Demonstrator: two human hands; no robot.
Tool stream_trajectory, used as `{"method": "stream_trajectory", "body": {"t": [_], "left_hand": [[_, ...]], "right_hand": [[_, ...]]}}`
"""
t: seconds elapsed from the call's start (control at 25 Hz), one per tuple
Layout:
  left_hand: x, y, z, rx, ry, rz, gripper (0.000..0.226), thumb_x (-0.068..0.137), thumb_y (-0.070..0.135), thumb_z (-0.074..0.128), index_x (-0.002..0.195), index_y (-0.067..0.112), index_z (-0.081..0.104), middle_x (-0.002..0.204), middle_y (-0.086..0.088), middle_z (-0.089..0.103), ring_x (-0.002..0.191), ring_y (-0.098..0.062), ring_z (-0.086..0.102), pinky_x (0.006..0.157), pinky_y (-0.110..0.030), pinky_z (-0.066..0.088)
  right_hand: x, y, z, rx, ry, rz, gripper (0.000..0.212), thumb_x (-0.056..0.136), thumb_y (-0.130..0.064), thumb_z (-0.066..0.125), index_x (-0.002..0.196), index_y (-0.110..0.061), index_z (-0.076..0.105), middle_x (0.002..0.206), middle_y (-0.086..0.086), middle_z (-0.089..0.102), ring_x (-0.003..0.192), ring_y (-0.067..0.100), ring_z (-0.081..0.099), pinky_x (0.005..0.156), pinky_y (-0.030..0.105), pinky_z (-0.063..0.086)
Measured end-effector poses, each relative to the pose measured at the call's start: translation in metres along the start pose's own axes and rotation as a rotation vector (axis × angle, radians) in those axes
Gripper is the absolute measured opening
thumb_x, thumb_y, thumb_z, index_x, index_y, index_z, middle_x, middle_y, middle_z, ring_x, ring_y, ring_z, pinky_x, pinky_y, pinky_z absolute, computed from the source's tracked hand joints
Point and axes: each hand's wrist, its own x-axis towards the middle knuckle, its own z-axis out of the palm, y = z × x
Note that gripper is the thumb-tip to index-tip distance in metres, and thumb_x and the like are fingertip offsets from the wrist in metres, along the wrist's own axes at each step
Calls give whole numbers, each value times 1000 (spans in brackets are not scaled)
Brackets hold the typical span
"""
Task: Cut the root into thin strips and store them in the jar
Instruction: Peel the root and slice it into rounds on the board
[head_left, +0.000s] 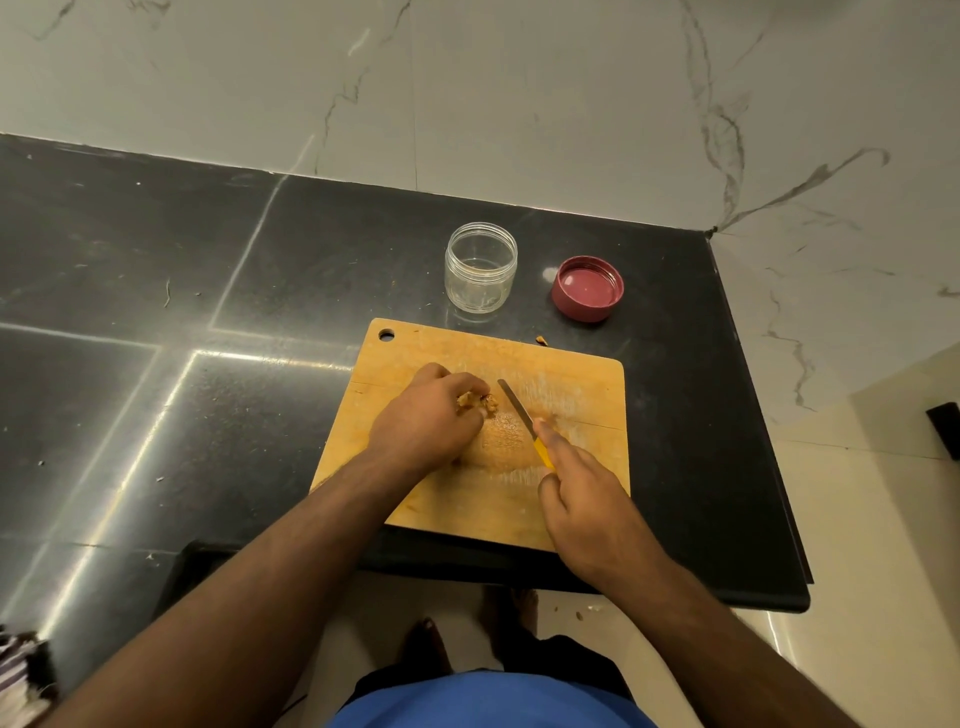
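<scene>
Both forearms are bare, with no sleeves, watch or rings showing on the left hand (426, 415) or right hand (582, 499); a blue garment (488, 701) covers the torso below the worktop (156, 312) edge. Bare feet (431, 644) stand on the pale floor beneath it.

At centre frame the cutting board (519, 499) was yellow-tan wood, the knife (524, 423) yellow-handled with a grey blade. The bench (182, 322) was speckled black. The jar (480, 267) was clear, its lid (587, 288) dull red. White grey-veined marble wall (519, 93) filled the top.
</scene>
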Motion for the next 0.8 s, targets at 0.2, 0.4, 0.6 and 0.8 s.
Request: {"method": "stream_trajectory", "body": {"t": [0.2,0.4,0.6,0.8], "left_hand": [[4,3,6,38,94,10,27,94,43,64,121,40,64,123,12,58,101,-9,57,77,-32,57],[7,4,4,42,85,14,27,92,41,67,119,37,68,120,11,60,100,-10,57,77,-32,55],[8,3,4,57,73,13,27,92,42,67,119,38,68,121,12,59,100,-9,56,77,-32,55],[9,2,4,61,68,1,26,92,45,66,117,40,68,119,13,59,99,-10,57,75,-30,54]], "right_hand": [[2,2,0,6,-14,-10,56,106,-25,35,157,-31,14,148,-3,41,125,7,42,100,18,34],[4,1,2,-21,-25,-38,56,105,-26,34,157,-30,16,144,-2,44,121,8,45,101,24,40],[7,1,-1,-63,-51,-41,55,105,-27,34,157,-31,15,138,-3,47,112,8,47,96,26,44],[10,1,-5,-87,-51,-59,55,105,-24,34,157,-29,18,140,-2,48,117,10,48,100,28,43]]}}
